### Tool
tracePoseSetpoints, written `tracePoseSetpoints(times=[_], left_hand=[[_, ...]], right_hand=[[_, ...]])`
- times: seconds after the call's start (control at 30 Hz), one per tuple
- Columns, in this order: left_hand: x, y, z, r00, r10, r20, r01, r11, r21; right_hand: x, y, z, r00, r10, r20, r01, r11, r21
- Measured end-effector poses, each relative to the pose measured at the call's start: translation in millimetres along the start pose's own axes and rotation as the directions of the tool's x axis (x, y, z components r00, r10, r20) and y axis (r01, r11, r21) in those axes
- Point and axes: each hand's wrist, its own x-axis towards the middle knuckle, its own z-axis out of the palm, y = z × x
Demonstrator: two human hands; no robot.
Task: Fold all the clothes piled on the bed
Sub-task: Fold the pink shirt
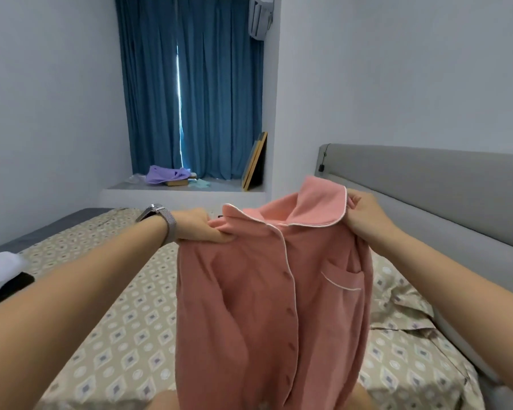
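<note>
Two hands | left hand [203, 227], right hand [365, 216] clamped on one pink shirt [267, 291]

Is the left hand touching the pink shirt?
Touching. In the head view the left hand is closed on the pink shirt at its shoulder, with fabric bunched under the fingers; the right hand grips the other shoulder.

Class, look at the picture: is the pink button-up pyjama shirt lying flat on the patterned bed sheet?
No: the pink button-up pyjama shirt hangs in the air, held at its shoulders by the left hand and right hand.
</note>
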Motion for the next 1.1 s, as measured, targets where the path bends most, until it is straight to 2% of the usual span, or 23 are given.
tracePoseSetpoints(times=[0.07, 0.1, 0.17, 0.23, 0.3, 0.33, 0.4, 0.43, 0.53, 0.6, 0.67, 0.7, 0.77, 0.87, 0.93, 1.0, 1.1], left_hand=[[0.3, -14.4, 13.4, 0.999, 0.036, -0.037, -0.035, 0.999, 0.016], [-0.4, -22.6, 21.8, 0.998, 0.054, -0.023, -0.055, 0.998, -0.043], [1.2, -43.7, 40.9, 0.985, 0.113, 0.128, -0.07, 0.95, -0.304], [9.7, -69.6, 61.8, 0.937, 0.166, 0.308, 0.024, 0.847, -0.53], [23.8, -99.7, 85.8, 0.911, 0.161, 0.38, 0.063, 0.855, -0.515], [33.9, -114.6, 97.2, 0.92, 0.128, 0.371, 0.044, 0.906, -0.421], [55.8, -138.0, 111.5, 0.95, 0.07, 0.304, -0.025, 0.989, -0.149], [70.2, -147.1, 112.8, 0.958, 0.057, 0.281, -0.045, 0.998, -0.049], [121.9, -156.4, 88.8, 0.99, 0.028, 0.141, -0.037, 0.998, 0.059], [162.3, -152.9, 60.7, 0.997, -0.008, -0.077, 0.012, 0.999, 0.05], [209.4, -149.4, 44.0, 0.954, -0.092, -0.286, 0.085, 0.996, -0.039], [234.3, -151.0, 45.5, 0.928, -0.149, -0.34, 0.127, 0.988, -0.087], [280.5, -161.4, 69.9, 0.899, -0.234, -0.369, 0.206, 0.972, -0.115], [333.4, -195.6, 145.3, 0.867, -0.338, -0.366, 0.293, 0.94, -0.173], [356.1, -221.5, 193.2, 0.84, -0.389, -0.378, 0.34, 0.92, -0.193], [375.4, -246.9, 227.0, 0.812, -0.426, -0.399, 0.369, 0.904, -0.213], [418.2, -278.6, 246.2, 0.804, -0.41, -0.431, 0.335, 0.911, -0.242]], right_hand=[[-0.3, 24.0, 8.2, 0.999, 0.025, 0.042, -0.02, 0.995, -0.094], [1.0, 37.9, 13.4, 0.998, 0.045, 0.051, -0.038, 0.99, -0.137], [5.3, 68.1, 23.9, 0.993, 0.098, 0.063, -0.079, 0.962, -0.26], [7.2, 99.3, 36.9, 0.985, 0.122, 0.125, -0.061, 0.912, -0.405], [8.0, 134.6, 55.0, 0.96, 0.139, 0.243, 0.013, 0.846, -0.532], [9.5, 151.7, 65.4, 0.941, 0.17, 0.292, 0.033, 0.814, -0.579], [17.6, 179.5, 88.3, 0.912, 0.232, 0.338, 0.028, 0.787, -0.616], [27.1, 188.2, 100.2, 0.902, 0.261, 0.344, 0.009, 0.785, -0.62], [78.3, 197.2, 128.4, 0.881, 0.34, 0.329, -0.118, 0.831, -0.543], [125.0, 200.6, 141.7, 0.905, 0.324, 0.276, -0.181, 0.88, -0.439], [170.5, 210.6, 157.7, 0.956, 0.214, 0.203, -0.103, 0.887, -0.451], [188.2, 221.5, 168.2, 0.968, 0.18, 0.174, -0.07, 0.862, -0.502], [209.7, 257.7, 193.9, 0.969, 0.204, 0.142, -0.081, 0.8, -0.595], [210.3, 337.2, 239.7, 0.943, 0.315, 0.105, -0.175, 0.739, -0.651], [203.4, 385.0, 265.7, 0.937, 0.345, 0.054, -0.234, 0.734, -0.637], [198.2, 427.0, 289.1, 0.955, 0.296, 0.037, -0.212, 0.762, -0.611], [211.8, 478.8, 318.7, 0.966, 0.256, 0.021, -0.194, 0.78, -0.595]])
